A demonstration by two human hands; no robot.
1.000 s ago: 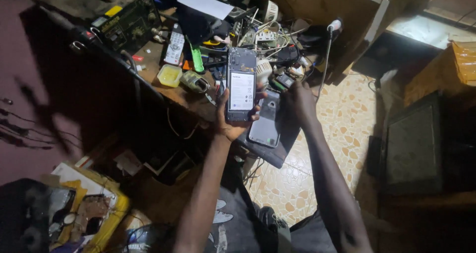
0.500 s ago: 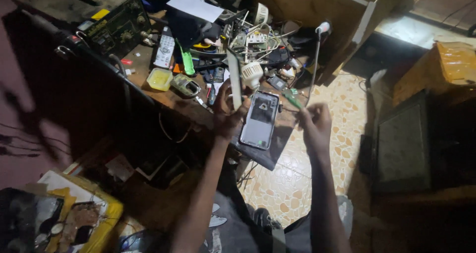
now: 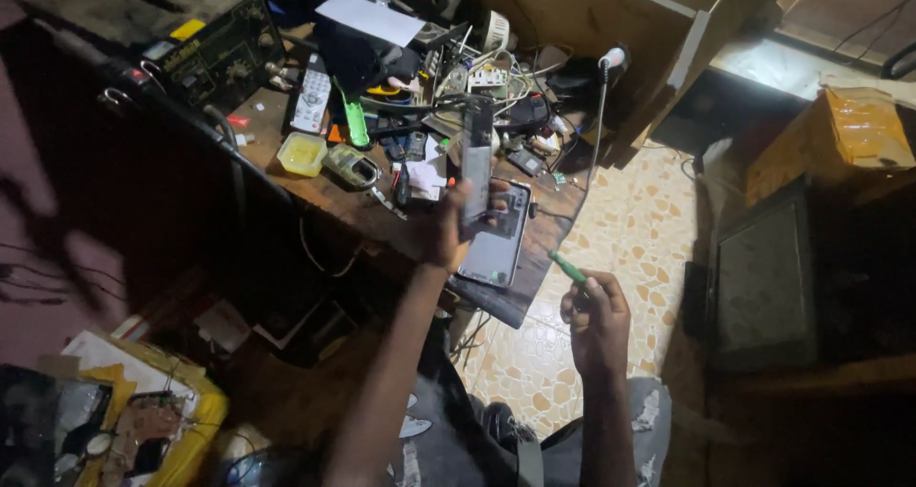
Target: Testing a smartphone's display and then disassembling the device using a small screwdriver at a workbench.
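A dim workshop corner holds a dark wooden bench [image 3: 315, 196] crowded along its far half with cables, a white remote [image 3: 311, 101], a yellow tray [image 3: 302, 153] and a boxy instrument [image 3: 186, 34]; only the near corner of the bench lies fairly open, and beyond its edge the patterned tile floor [image 3: 649, 229] gives free room on the right. The left hand [image 3: 448, 225] is closed around a phone [image 3: 475, 167], holding it upright and edge-on above a second, opened phone [image 3: 496, 239] lying flat near the bench corner. The right hand [image 3: 596, 320] hangs off the bench over the tiles, fingers curled shut on a green-handled tool [image 3: 569, 269]. The tool's tip is too small to make out, and the lower left clutter is lost in shadow.
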